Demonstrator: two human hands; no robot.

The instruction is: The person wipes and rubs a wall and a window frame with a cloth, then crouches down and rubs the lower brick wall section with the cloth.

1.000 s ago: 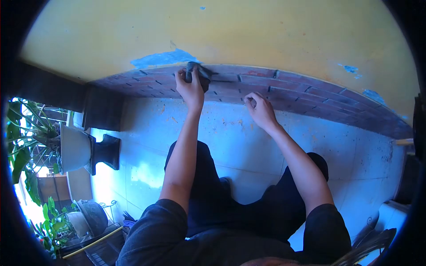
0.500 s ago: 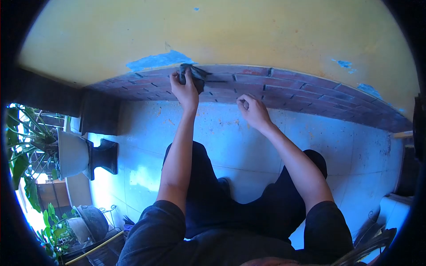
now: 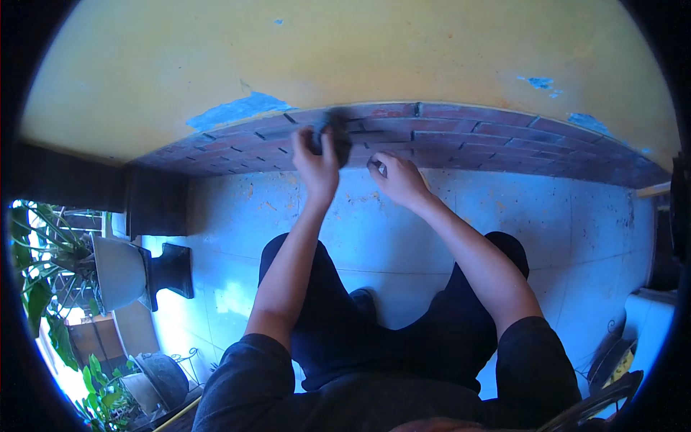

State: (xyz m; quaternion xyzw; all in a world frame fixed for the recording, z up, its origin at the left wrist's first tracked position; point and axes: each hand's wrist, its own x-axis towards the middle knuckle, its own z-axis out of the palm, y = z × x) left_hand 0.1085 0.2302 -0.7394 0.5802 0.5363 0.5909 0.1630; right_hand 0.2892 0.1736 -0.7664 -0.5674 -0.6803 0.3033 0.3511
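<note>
My left hand (image 3: 317,167) is closed on a dark, crumpled cloth (image 3: 335,137), blurred by motion, against the brick strip (image 3: 461,135) at the foot of the yellow wall (image 3: 345,54). To the right and slightly lower, my right hand (image 3: 398,178) has its fingers curled together in front of the lower bricks. A small dark thing shows between its thumb and fingers, too small to make out. Dark joints run between the reddish bricks.
Pale floor tiles (image 3: 381,245) with orange specks lie below the bricks. A potted plant in a white planter (image 3: 119,272) stands at the left, a grey pot (image 3: 160,381) lower down. Dark blocks (image 3: 155,200) adjoin the wall at left. Blue patches (image 3: 237,109) mark the wall.
The left hand and cloth have moved right along the bricks, nearer the right hand. The right hand has shifted a little left and down. The view has also shifted slightly.
</note>
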